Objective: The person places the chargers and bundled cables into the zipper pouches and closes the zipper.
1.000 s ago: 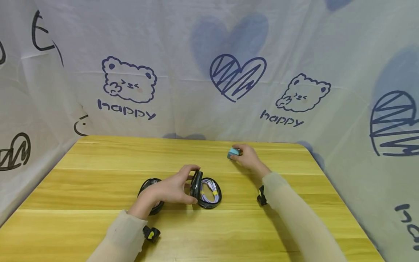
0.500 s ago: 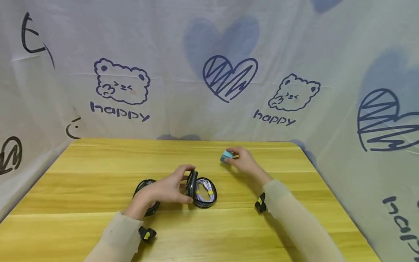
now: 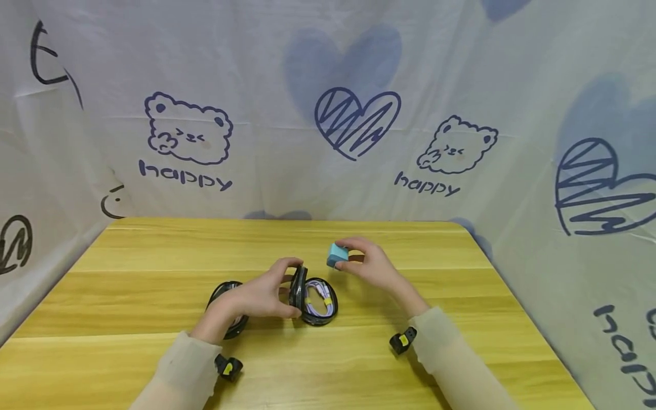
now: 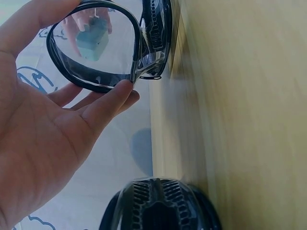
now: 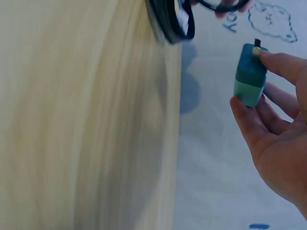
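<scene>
A: Left hand (image 3: 258,296)?
B: Gripping the upright lid (image 3: 297,289) of a round black case, fingers and thumb on opposite sides of the rim. Lid has a clear window, see left wrist view

A: Case base (image 3: 332,316)?
B: Flat on the wooden table (image 3: 328,370), right beside the lid. Lilac cable (image 3: 326,299) coiled inside, yellow ties round it

A: Right hand (image 3: 374,267)?
B: Pinching a blue block (image 3: 337,255), light and darker teal, between fingertips and thumb. Small prong sticks out one end, right wrist view. Block is up off the table, near the far right side of the open case, not touching it

A: Hands together?
B: Apart, open case and block between them

A: Anything else?
B: Second round black case (image 3: 220,290) on the table, partly hidden behind the left hand and wrist. Black wrist cameras (image 3: 229,367) with yellow marks, pale sleeves (image 3: 187,364). White cloth (image 3: 287,188) behind, printed with bears, hearts and "happy"
</scene>
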A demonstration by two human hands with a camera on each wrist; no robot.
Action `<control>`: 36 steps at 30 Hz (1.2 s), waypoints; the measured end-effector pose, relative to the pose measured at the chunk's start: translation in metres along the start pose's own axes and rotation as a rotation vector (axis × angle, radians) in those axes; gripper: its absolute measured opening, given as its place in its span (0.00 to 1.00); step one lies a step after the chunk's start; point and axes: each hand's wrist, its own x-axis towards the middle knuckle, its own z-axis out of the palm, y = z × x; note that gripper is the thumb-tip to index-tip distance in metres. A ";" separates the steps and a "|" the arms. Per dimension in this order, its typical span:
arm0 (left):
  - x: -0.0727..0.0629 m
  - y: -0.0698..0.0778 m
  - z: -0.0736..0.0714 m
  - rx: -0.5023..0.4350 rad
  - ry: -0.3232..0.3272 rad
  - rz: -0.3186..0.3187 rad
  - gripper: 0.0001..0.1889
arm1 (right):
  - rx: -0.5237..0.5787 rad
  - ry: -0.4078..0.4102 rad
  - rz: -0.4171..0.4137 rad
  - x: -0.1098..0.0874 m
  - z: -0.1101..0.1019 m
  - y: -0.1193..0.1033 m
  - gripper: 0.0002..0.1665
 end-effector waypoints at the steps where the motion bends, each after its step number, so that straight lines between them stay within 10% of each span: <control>1: 0.000 0.000 0.000 -0.001 0.002 0.000 0.54 | -0.001 -0.019 -0.018 -0.002 0.002 -0.003 0.28; 19: 0.000 -0.003 -0.001 -0.024 0.014 -0.033 0.54 | -0.148 -0.359 -0.030 -0.011 0.031 -0.022 0.26; 29: 0.002 -0.004 0.000 -0.002 0.023 -0.021 0.54 | -0.309 -0.377 -0.057 -0.012 0.034 -0.025 0.26; 36: 0.004 -0.003 0.005 0.102 0.063 -0.028 0.55 | -0.127 -0.359 -0.038 -0.014 0.025 -0.013 0.31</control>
